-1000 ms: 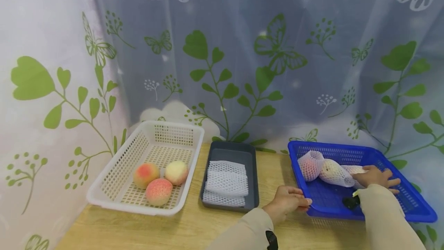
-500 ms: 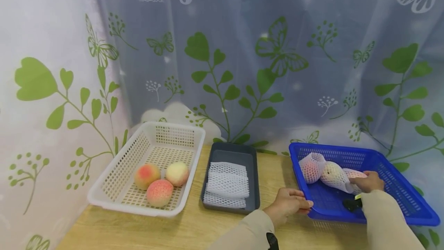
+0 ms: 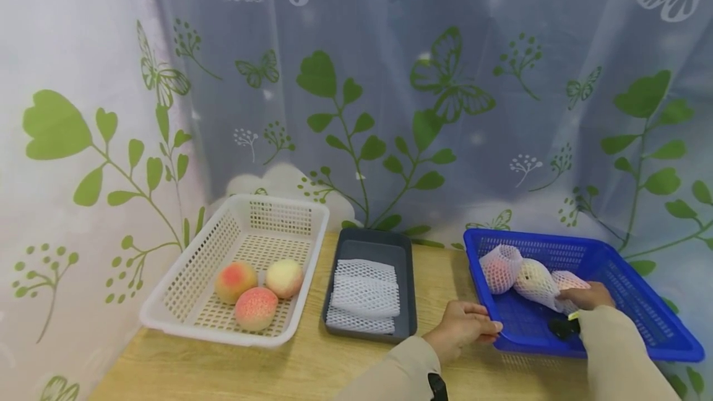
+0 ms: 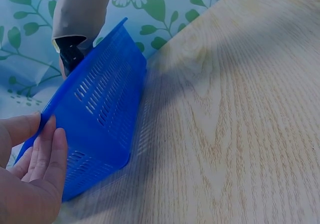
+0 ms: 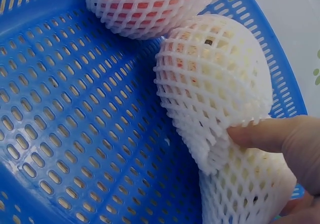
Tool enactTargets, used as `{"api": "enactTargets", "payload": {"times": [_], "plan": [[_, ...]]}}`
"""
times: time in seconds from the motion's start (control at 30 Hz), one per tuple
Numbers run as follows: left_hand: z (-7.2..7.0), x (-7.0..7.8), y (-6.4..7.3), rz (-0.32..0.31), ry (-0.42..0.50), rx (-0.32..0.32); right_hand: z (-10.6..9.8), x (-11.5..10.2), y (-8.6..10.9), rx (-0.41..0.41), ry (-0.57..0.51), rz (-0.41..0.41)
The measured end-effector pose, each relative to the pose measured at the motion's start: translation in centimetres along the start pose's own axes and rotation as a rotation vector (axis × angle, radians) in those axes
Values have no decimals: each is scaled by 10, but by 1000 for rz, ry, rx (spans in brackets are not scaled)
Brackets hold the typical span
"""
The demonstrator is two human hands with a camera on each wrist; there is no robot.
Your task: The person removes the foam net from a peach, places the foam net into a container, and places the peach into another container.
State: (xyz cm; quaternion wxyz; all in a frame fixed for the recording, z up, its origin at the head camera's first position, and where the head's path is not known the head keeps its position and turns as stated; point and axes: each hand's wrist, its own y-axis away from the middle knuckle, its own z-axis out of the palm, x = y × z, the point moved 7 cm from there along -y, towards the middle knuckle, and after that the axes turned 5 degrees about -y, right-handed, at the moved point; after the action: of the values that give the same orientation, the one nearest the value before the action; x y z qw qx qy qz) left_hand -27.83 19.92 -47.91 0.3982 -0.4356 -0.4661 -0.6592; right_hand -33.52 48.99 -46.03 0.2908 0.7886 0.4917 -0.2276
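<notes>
In the head view, a blue plastic basket [image 3: 640,311] stands at the right with three peaches in white foam netting inside. My left hand [image 3: 462,330] pinches its near left rim; in the left wrist view the thumb and fingers [image 4: 50,159] lie on either side of that edge. Inside the basket, my right hand [image 3: 593,296] grips the rightmost netted peach [image 5: 245,194], with the thumb [image 5: 260,134] pressed on the netting and the other fingers mostly hidden. The middle netted peach [image 5: 215,69] touches it, and another netted peach [image 3: 499,270] lies at the left end.
A white basket [image 3: 153,314] at the left holds three bare peaches [image 3: 256,308]. Between the baskets, a dark grey tray [image 3: 373,243] bears white foam net sleeves [image 3: 364,289]. All stand on a wooden table [image 3: 223,370] before a patterned curtain [image 3: 379,36].
My right hand, with fingers spread a second ago, has closed round the rightmost netted peach and shifted slightly left. My left hand stays on the blue basket's rim.
</notes>
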Motion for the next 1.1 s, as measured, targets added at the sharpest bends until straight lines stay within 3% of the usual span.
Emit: {"api": "enactTargets", "payload": {"times": [0.3,0.47,0.83,1.1], "plan": [[2,-1,0,-6,0,-4,-13,3,8,84,-79,92],[3,0,0,3,-1,-3,-20,3,11,111,-178,127],[3,1,0,31,15,-3,-40,-16,21,206,-255,42],[2,1,1,31,4,5,-45,-41,28,187,-351,-9]]}}
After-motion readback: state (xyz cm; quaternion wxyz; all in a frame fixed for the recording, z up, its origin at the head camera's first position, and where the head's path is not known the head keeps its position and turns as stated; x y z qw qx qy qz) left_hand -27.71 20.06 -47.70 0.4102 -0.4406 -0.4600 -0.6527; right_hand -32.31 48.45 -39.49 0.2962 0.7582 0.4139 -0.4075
